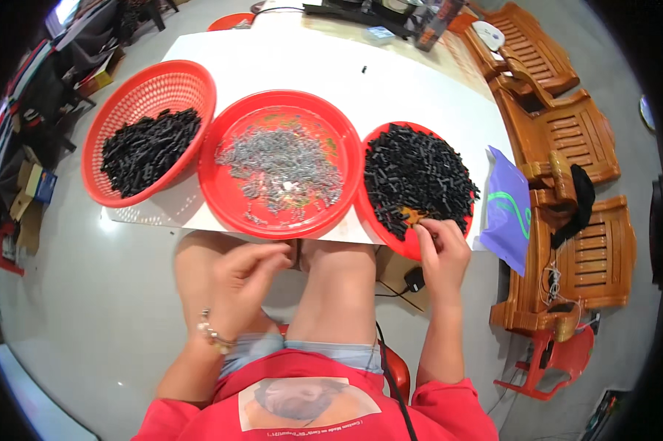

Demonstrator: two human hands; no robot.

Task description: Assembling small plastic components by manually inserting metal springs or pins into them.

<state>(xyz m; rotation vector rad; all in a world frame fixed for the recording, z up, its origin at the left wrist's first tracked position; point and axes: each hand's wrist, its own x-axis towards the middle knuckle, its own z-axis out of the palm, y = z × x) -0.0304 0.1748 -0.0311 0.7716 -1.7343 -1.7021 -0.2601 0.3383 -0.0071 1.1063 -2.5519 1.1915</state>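
Observation:
My left hand (245,283), with a beaded bracelet on its wrist, hovers above my lap just in front of the middle red tray (221,208). Its fingers are pinched together, and anything between them is too small to make out. In that tray lie many small silvery metal pieces (287,165). At the near edge of the right red tray (396,244), the fingers of my right hand (447,257) are drawn together beside a heap of short black tube-like pieces (416,173). Whether they grip one of these cannot be told.
A red mesh basket (96,158) of longer black pieces (151,151) stands on the left of the white table (302,62). A purple package (506,209) lies at the right edge. Wooden chairs (574,140) line the right side. One small black piece (364,70) lies farther back.

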